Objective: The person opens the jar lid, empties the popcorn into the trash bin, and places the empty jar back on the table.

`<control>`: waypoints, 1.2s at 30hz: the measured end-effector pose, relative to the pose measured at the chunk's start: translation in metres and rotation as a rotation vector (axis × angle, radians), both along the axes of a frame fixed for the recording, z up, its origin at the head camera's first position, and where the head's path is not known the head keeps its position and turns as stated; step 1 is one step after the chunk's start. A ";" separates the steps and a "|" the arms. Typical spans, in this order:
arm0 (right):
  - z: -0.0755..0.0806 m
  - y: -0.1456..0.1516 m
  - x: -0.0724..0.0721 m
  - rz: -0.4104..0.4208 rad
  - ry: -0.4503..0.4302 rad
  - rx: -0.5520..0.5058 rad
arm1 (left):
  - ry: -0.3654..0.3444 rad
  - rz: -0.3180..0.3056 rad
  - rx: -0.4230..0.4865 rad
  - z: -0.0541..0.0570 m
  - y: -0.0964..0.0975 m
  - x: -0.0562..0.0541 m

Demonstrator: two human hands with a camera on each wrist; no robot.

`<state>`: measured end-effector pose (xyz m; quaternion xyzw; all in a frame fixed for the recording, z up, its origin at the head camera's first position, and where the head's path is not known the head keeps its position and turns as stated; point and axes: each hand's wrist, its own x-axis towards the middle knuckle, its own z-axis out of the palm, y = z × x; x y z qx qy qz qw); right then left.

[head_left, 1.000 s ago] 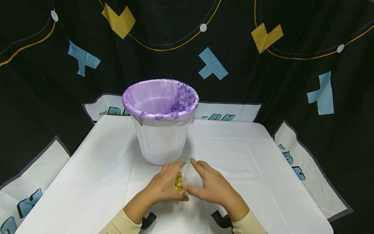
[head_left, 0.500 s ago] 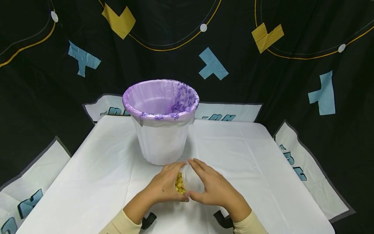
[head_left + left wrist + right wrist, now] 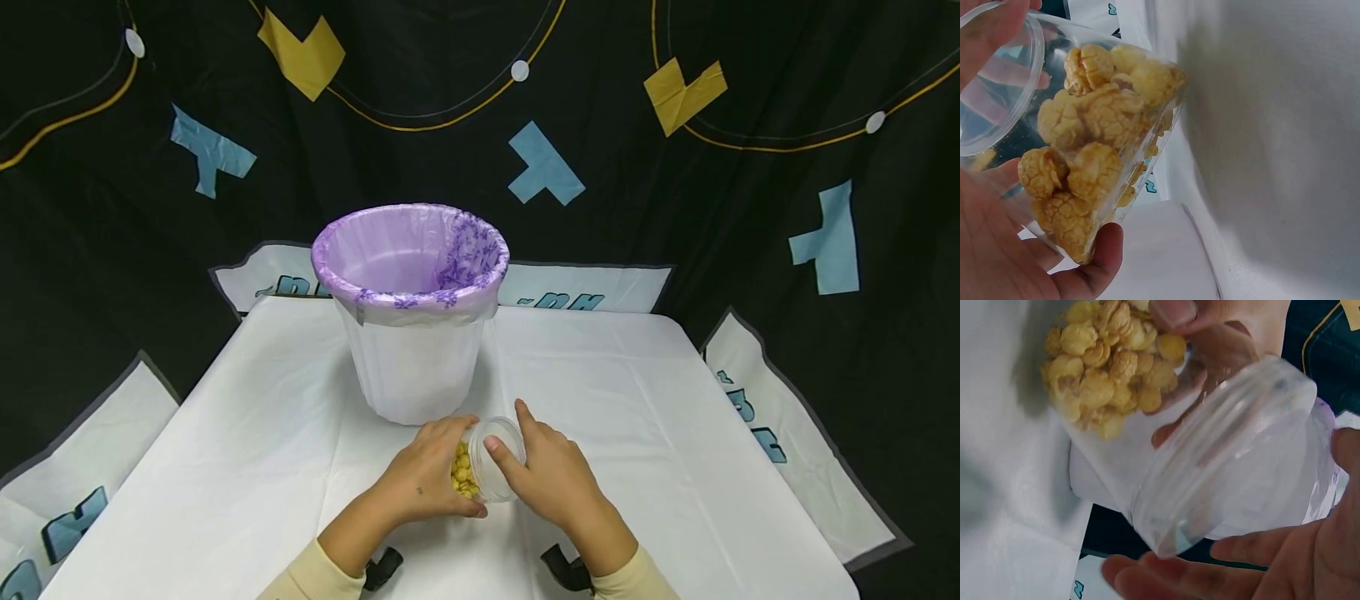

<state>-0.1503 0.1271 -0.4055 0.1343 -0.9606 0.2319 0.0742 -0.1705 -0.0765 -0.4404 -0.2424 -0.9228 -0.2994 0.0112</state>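
Observation:
My left hand (image 3: 423,471) grips a clear plastic jar (image 3: 1107,459) near the table's front, tilted with its lid end to the right. Golden popcorn (image 3: 1094,119) fills its bottom end; thumb and fingers wrap the wall there in the left wrist view. A translucent screw lid (image 3: 1241,456) sits on the jar's mouth. Around that lid my right hand (image 3: 558,479) is spread, its thumb lying over the lid in the head view. The right wrist view shows the right fingers (image 3: 1254,547) extended below the lid.
Just beyond the jar stands a white waste bin (image 3: 416,367) lined with a purple flowered bag (image 3: 382,250). A white cloth covers the table (image 3: 600,375). Behind hangs a black curtain (image 3: 420,167) with paper shapes. Black straps show at both wrists.
My right hand has loosened from the lid and turned, its thumb now over the lid's face and index finger pointing away. The left hand and jar have hardly moved.

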 end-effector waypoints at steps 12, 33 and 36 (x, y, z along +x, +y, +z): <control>0.000 -0.002 0.004 0.103 -0.031 0.028 | -0.032 -0.011 -0.019 0.001 0.002 0.000; 0.003 0.013 0.004 0.332 0.084 0.074 | -0.012 -0.024 -0.032 0.002 0.003 0.001; 0.003 0.011 0.005 0.255 0.072 0.063 | -0.012 -0.026 -0.020 0.001 0.004 0.000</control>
